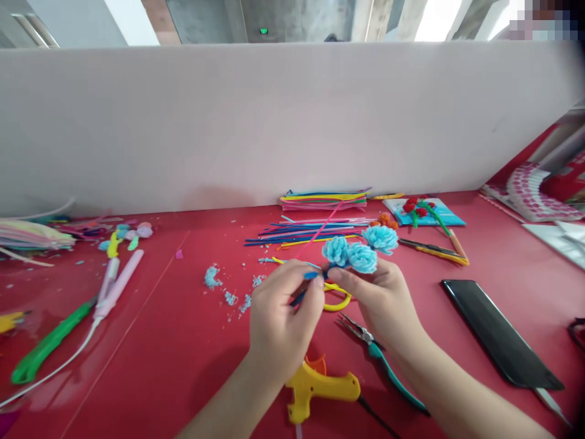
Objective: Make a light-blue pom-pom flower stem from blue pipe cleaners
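Three blue pompoms (362,258), aimed up-right, axis slanted

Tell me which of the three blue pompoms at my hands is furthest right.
The upper-right blue pompom, just above your right hand. The other two sit side by side to its left, lower in the picture.

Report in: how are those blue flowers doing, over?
Left grip: pinching blue piece. Right grip: holding three blue flowers. Flowers unobstructed; glue gun and pliers close by.
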